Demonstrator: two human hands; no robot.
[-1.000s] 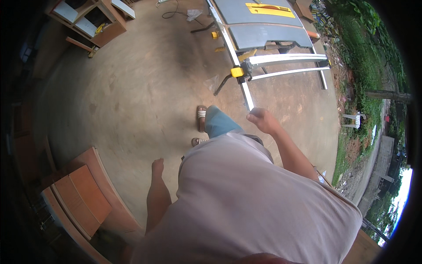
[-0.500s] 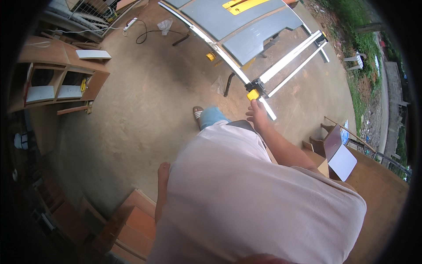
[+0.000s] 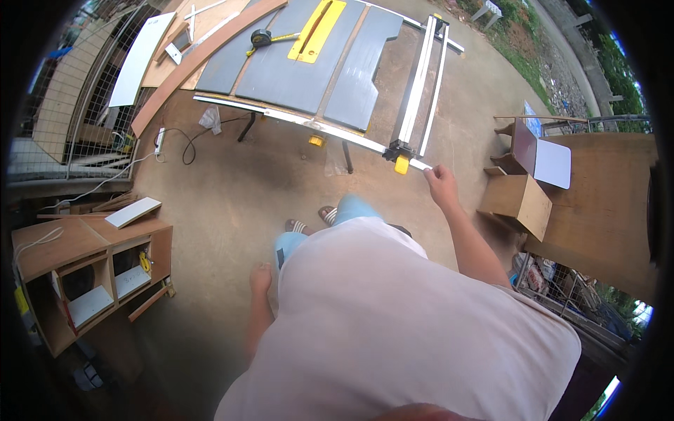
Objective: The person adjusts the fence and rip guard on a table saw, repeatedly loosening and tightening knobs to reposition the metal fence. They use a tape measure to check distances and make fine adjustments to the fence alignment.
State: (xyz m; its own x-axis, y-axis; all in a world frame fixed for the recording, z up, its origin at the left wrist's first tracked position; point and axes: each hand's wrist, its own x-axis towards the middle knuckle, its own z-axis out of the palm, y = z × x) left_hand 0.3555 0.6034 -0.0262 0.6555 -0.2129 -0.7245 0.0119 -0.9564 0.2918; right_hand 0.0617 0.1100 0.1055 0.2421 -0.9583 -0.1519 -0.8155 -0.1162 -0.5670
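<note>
A table saw (image 3: 281, 84) with a grey top stands ahead of me. My right hand (image 3: 441, 184) is at the right end of its silver front rail (image 3: 418, 164), fingers closed at the rail's tip. Just left of that hand is the yellow lever (image 3: 401, 164) of the rip fence (image 3: 415, 91), which sits beyond the top's right edge. My left hand (image 3: 260, 278) hangs low beside my body, fingers curled, with nothing visible in it. A black tape measure (image 3: 261, 38) lies on the saw top, its yellow blade partly out toward the yellow throat plate (image 3: 317, 31).
A long brown board (image 3: 203, 63) and a white panel (image 3: 133, 59) lie left of the saw. A wooden cabinet (image 3: 91, 281) stands at left, a wooden box (image 3: 516, 203) at right. A power strip (image 3: 159, 142) and cord lie on the floor.
My view has swung so the saw top, boards and tape measure show more fully. My right hand has moved from the yellow fence lever to the rail's end. My left hand still hangs down.
</note>
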